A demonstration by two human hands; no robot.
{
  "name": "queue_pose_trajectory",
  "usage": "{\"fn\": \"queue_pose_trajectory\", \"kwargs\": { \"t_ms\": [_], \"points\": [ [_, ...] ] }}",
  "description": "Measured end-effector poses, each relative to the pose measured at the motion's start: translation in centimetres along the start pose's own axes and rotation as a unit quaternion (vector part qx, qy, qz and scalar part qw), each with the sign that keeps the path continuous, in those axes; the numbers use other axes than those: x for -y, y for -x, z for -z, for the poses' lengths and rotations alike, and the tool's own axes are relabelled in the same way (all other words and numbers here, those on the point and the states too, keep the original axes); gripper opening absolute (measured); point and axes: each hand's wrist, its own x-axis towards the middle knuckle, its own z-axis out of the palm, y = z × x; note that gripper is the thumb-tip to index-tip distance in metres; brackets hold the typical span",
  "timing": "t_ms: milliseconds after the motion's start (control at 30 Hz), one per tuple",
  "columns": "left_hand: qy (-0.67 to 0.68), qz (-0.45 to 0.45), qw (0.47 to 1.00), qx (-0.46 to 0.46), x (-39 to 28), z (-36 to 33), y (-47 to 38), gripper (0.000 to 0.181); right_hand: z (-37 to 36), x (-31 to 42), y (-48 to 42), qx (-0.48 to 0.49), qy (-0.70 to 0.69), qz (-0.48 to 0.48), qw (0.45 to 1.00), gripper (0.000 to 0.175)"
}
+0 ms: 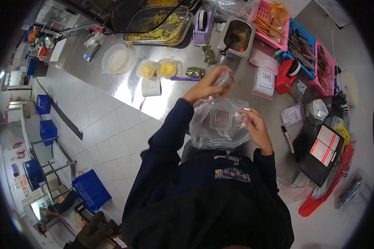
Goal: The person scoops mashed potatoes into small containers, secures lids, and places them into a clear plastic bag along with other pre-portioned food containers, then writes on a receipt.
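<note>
My left hand (pixel 211 83) is curled around a small clear plastic item (pixel 225 79), probably a tub or lid, above the steel counter. Close to my body lies a crumpled clear plastic bag (pixel 202 127). A square transparent tub (pixel 221 120) shows in the bag's middle, and its contents are hard to make out. At the bag's right side, my right hand (pixel 256 128) has its fingertips on the plastic. Left of my left hand are a purple pen (pixel 185 79), a small packet of green leafy bits (pixel 195 72) and two tubs of yellow food, one being a lidded tub (pixel 146 69).
A steel pan with a ladle (pixel 237 37), a purple tape dispenser (pixel 202 26) and a tray of yellow food (pixel 157 25) stand along the back. To the right are a red tape dispenser (pixel 286 76), baskets, a marker (pixel 287 139) and a tablet (pixel 321 154).
</note>
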Motion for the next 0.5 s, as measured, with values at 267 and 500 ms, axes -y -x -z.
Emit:
{"fn": "queue_pose_trajectory", "kwargs": {
  "t_ms": [267,500],
  "points": [
    [-0.342,-0.019,0.931,0.128,-0.6,-8.0,5.6,0.067,0.8,1.6,-1.2,-0.023,-0.133,-0.063,0.989,0.028],
    [-0.624,-0.089,0.769,-0.110,9.3,-15.1,3.5,0.064,1.0,4.3,-1.1,-0.008,-0.174,-0.019,0.985,0.028]
  ]
}}
